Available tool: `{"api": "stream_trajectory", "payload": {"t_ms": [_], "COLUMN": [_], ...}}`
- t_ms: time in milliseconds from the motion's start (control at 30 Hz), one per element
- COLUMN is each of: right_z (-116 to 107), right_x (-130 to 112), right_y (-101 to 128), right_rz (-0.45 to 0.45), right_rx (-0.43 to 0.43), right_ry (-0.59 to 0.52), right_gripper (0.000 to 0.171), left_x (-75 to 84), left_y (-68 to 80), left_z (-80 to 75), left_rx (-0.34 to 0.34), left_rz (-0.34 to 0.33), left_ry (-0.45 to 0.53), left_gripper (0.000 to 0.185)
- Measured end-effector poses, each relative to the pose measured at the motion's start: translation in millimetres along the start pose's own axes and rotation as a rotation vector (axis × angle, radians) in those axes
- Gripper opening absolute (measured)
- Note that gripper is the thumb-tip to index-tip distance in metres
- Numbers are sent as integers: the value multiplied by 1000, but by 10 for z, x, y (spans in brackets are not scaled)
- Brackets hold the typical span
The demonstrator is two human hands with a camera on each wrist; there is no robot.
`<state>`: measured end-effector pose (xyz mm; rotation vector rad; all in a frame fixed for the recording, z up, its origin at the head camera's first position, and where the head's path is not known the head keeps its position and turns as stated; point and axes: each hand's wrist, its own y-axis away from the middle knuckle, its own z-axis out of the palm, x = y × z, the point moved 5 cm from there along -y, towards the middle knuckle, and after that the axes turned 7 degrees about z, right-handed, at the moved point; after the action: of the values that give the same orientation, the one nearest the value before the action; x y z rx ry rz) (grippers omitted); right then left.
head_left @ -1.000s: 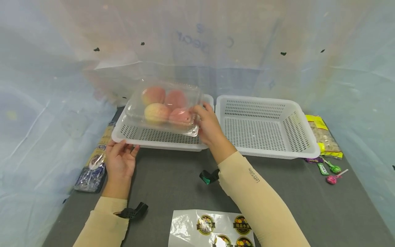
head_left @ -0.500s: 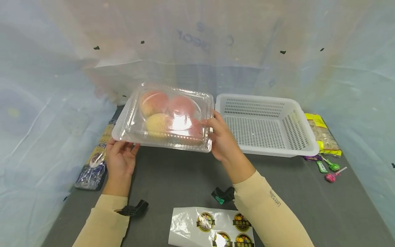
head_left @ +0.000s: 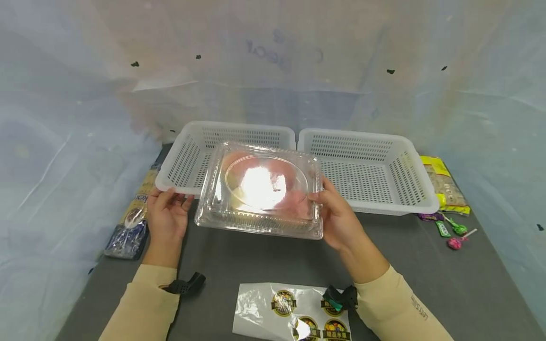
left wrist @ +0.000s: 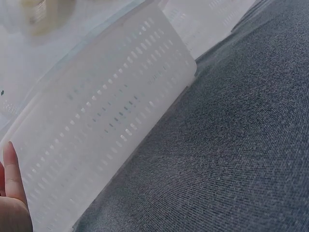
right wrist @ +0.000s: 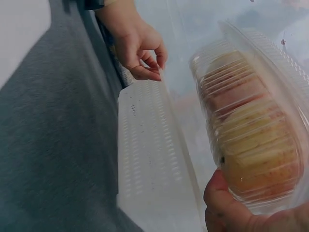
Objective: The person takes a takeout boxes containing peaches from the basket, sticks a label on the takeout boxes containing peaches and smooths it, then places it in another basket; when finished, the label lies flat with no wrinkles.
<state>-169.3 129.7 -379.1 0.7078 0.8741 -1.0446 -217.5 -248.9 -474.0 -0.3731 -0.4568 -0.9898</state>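
A clear plastic clamshell box (head_left: pixel 260 189) with several peaches inside hangs just above the grey table, in front of the left white basket (head_left: pixel 187 142). My right hand (head_left: pixel 322 201) grips the box's right edge, thumb on the lid and fingers underneath. In the right wrist view the peaches show through the ribbed box (right wrist: pixel 251 121) above my thumb (right wrist: pixel 222 193). My left hand (head_left: pixel 170 203) rests its fingers against the front left corner of the left basket (left wrist: pixel 106 116) and holds nothing. Glare hides part of the lid.
A second white basket (head_left: pixel 367 170) stands at the right. A sticker sheet (head_left: pixel 294 315) lies near the table's front edge. Lollipops (head_left: pixel 458 234) and a yellow snack pack (head_left: pixel 445 187) lie far right, a blue packet (head_left: pixel 128 227) far left. Plastic sheeting walls the table.
My right hand has carried the box of peaches out of the left basket, toward me and to the right, down near the table. The left hand has stayed at the basket's corner.
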Motion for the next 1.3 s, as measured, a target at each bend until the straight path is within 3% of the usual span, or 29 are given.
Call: {"api": "stream_trajectory", "payload": {"t_ms": [300, 567, 1033, 1300], "right_z": [-190, -325, -684, -805], "right_x": [79, 202, 508, 563], "right_y": [318, 646, 1057, 1010], "right_rz": [16, 2, 132, 199], "right_rx": [12, 3, 21, 171], "right_ry": [22, 53, 88, 150], "right_gripper": [58, 68, 63, 66], "left_x": [-2, -14, 20, 22], "left_y": [-19, -13, -5, -8], "left_z": [-2, -10, -9, -14], "left_rx": [12, 0, 11, 3], "left_rz": [-11, -13, -26, -42], "left_ry": [12, 24, 29, -2], "left_gripper": [28, 25, 26, 22]}}
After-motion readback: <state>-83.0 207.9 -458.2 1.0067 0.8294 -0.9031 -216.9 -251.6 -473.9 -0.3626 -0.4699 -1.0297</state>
